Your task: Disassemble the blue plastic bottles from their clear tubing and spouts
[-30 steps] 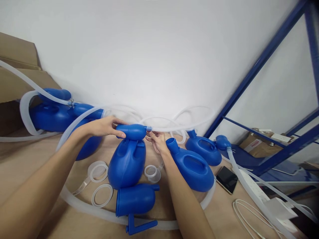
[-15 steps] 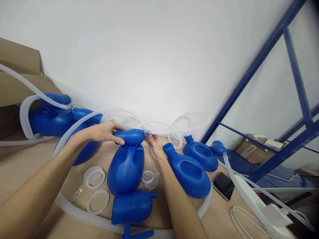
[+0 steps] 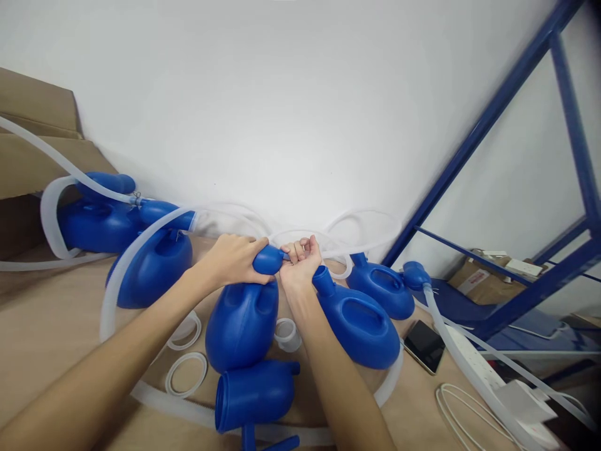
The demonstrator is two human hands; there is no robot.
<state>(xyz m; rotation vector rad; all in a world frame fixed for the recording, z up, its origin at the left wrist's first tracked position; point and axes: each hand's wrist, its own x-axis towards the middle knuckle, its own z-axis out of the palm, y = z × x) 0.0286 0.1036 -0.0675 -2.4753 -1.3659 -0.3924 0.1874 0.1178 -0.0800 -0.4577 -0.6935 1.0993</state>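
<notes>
My left hand (image 3: 235,260) is wrapped round a small blue bulb-shaped part (image 3: 268,260), just above a blue bottle (image 3: 241,326). At the thin nozzle end of that part, my right hand (image 3: 301,258) has its fingers curled round the end of a whitish tube (image 3: 357,247), which runs off to the right. Below the bottle lies a blue cup-shaped part (image 3: 258,394) with its opening to the left. Clear ring caps (image 3: 186,374) rest left of the bottle, and a small clear cap (image 3: 287,335) sits at its right.
Blue bottles (image 3: 364,326) stand on the right, others (image 3: 154,269) on the left beside a cardboard box (image 3: 37,156). A phone (image 3: 425,346), white cable (image 3: 457,407) and power strip (image 3: 474,360) lie at the right, before a blue metal frame (image 3: 469,141). Translucent hoses cross the table.
My left hand has slid right along the blue bulb-shaped part and now covers more of it. My right hand has turned and curled its fingers at the nozzle end.
</notes>
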